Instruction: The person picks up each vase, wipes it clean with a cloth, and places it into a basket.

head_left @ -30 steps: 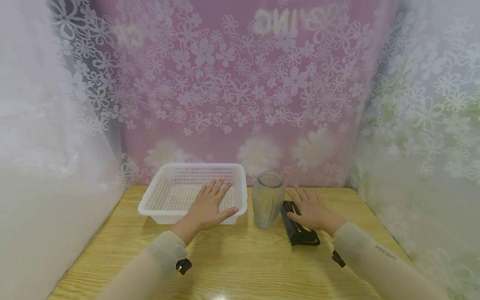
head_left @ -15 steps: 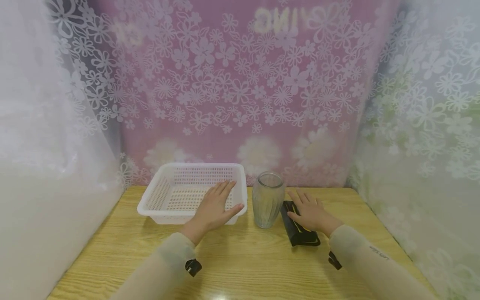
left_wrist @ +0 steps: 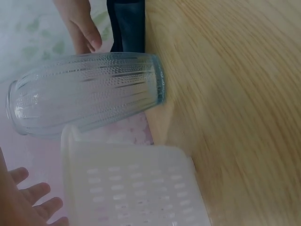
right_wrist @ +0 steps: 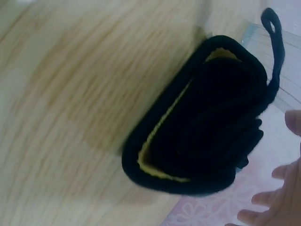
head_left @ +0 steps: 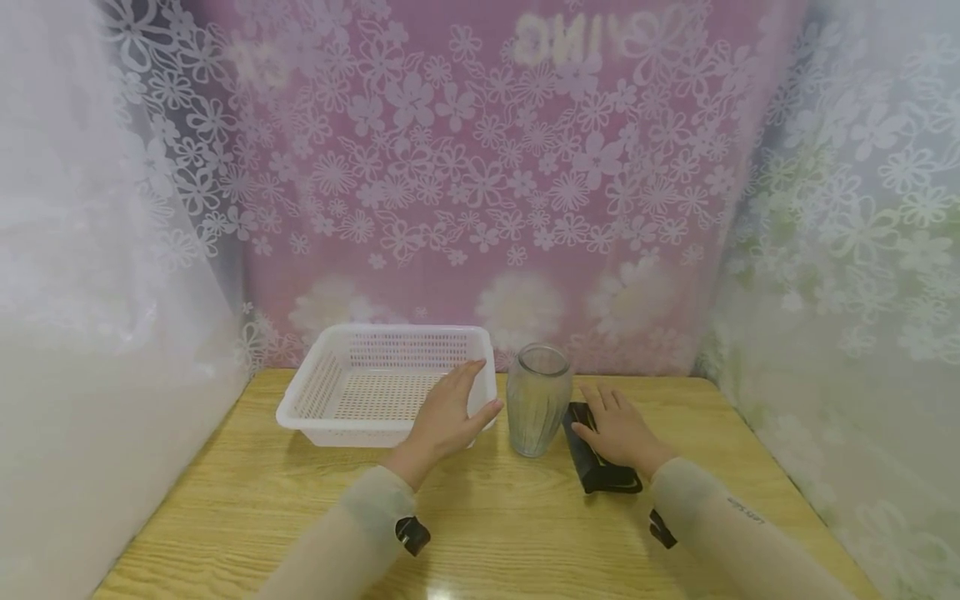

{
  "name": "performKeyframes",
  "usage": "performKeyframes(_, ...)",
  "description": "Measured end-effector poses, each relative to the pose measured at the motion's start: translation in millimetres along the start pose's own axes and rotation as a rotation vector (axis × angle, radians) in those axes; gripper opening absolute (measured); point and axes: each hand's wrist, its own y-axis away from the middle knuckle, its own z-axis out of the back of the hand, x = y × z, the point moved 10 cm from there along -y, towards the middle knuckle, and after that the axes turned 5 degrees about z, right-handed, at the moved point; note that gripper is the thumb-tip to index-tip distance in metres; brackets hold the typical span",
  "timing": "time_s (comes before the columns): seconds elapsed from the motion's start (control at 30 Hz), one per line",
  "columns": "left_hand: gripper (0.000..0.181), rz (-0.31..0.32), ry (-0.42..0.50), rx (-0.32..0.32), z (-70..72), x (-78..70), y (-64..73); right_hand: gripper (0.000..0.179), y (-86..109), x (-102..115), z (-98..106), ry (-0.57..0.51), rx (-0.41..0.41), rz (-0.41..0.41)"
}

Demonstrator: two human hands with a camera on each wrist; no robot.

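My left hand [head_left: 441,410] hovers with spread fingers over the right side of a white plastic basket [head_left: 337,431], thumb near the rim. To the right of the basket a clear ribbed glass vase [head_left: 537,410] stands upright. My right hand [head_left: 624,433] is stretched over a rolled black cloth bundle [head_left: 587,467] lying beside the vase. In the right wrist view the bundle [right_wrist: 197,127] shows yellow inner edges and a cord loop, with the fingers of the hand [right_wrist: 287,200] apart from it. Neither hand holds anything.
The wood-grain table [head_left: 487,525] carries all the items near its back edge. A pink flowered curtain [head_left: 480,183] hangs behind, with pale plastic sheets [head_left: 840,333] at both sides. The basket's slotted wall [left_wrist: 136,183] is close to the vase.
My left hand has moved right across the basket to its right side. My right hand has drawn slightly nearer over the cloth bundle. The basket, vase and bundle stay in place.
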Motion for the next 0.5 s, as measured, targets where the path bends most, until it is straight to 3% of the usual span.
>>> performKeyframes(0.27,0.076,0.016,0.076,-0.059,-2.3,-11.3,-7.3,0.075,-2.5,-5.5,-7.8,0.052,-0.002,-0.106)
performKeyframes(0.5,0.08,0.052,0.145,-0.076,-2.9,-21.0,-15.7,0.077,-1.7,-9.9,-13.9,0.003,0.012,-0.199)
